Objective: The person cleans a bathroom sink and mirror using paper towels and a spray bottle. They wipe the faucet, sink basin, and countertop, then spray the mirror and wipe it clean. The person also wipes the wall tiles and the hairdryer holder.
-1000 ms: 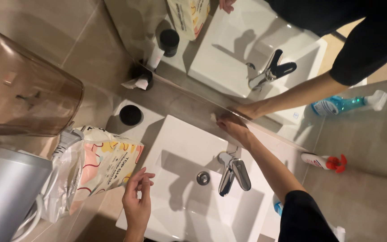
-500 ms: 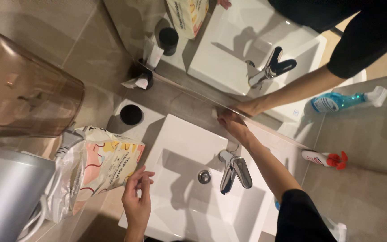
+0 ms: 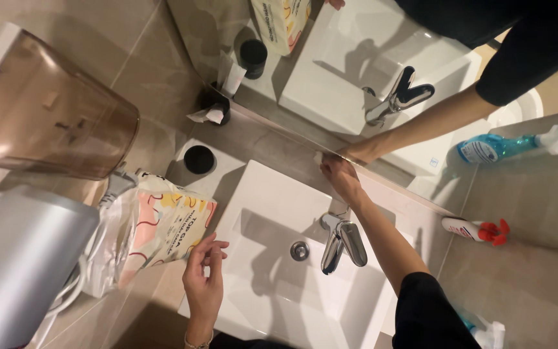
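Small white cloth (image 3: 318,157) sits right at the mirror's (image 3: 369,58) bottom edge, pinched under the right hand (image 3: 338,176) fingertips, grip closed on it. Left hand (image 3: 203,279) hangs loosely curled, holding nothing, by the sink (image 3: 272,194) rim near the tissue pack (image 3: 163,226).

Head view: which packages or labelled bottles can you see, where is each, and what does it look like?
Soft pack: left of the sink, by the left hand; cream with pink, yellow shapes.
Spray bottle: right counter, lying down; white, red trigger.
Blue spray bottle: seen in the mirror, white trigger, pale label.
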